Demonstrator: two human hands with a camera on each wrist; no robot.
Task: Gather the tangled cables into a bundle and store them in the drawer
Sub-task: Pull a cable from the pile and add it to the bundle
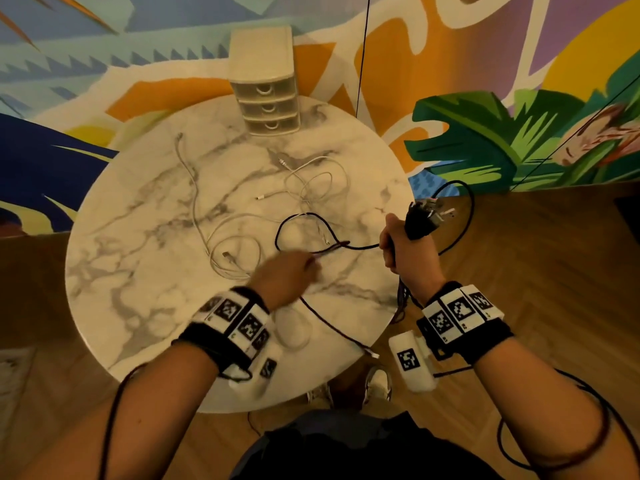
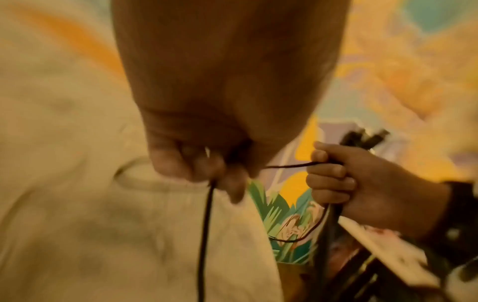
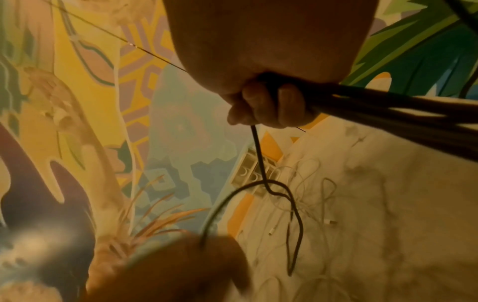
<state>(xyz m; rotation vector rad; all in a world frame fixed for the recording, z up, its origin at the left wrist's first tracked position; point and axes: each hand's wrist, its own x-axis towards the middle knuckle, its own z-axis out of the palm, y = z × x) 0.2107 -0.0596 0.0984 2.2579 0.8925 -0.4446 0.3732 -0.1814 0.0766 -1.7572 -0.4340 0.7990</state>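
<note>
The thin dark braided cable [image 1: 311, 233] is light and floppy, loops approx. mid round marble table [image 1: 114, 306]. Right hand [image 1: 403, 252] clamps the gathered plug end; left hand [image 1: 289, 275] pinches the slack – best taken near the plugs. White cables [image 1: 311, 181] lie loose.

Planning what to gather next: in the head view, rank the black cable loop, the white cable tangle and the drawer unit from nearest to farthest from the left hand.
From the left hand:
1. black cable loop, just beyond the hand.
2. white cable tangle, mid-table, further back.
3. drawer unit, at the table's far edge.
</note>
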